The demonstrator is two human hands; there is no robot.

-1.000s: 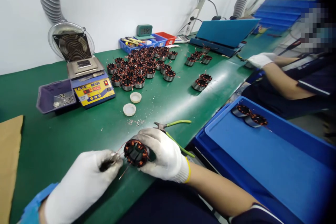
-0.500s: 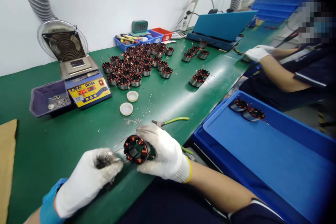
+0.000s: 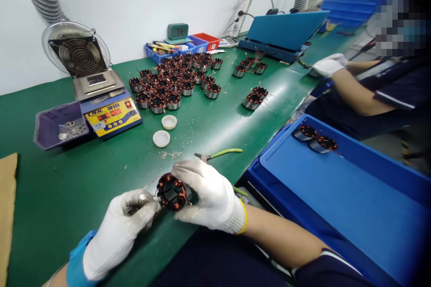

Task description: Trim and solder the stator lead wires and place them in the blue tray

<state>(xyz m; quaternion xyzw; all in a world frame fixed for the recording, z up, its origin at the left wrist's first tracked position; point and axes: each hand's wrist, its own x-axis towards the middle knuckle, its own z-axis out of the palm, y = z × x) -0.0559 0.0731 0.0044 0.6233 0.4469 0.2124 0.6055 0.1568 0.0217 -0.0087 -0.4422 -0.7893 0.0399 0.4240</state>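
Observation:
A motor stator (image 3: 172,192) with copper windings and a black inner frame is tilted toward me above the front of the green bench. My right hand (image 3: 208,197), in a white glove, is closed around its right side. On its left side, the gloved fingers of my left hand (image 3: 129,210) are pinched at its thin copper wire leads, with dark smudges on the fingertips. The exact wire ends are hidden by the fingers. Just beyond my right hand lie side cutters (image 3: 218,154) with green handles; another green handle (image 3: 239,191) shows beside my wrist.
Many stators (image 3: 175,78) crowd the back of the bench (image 3: 111,170). Left stand a yellow-fronted soldering pot (image 3: 112,114) and a purple tray (image 3: 60,121). Two small white dishes (image 3: 161,138) sit midway. At right is a blue tray (image 3: 353,197) with two stators; a co-worker's gloved hand (image 3: 328,66) is beyond.
My left hand has moved right and slightly up, closer against the stator, its fingers now pinched near the rim. The right hand keeps its hold. The view has shifted slightly.

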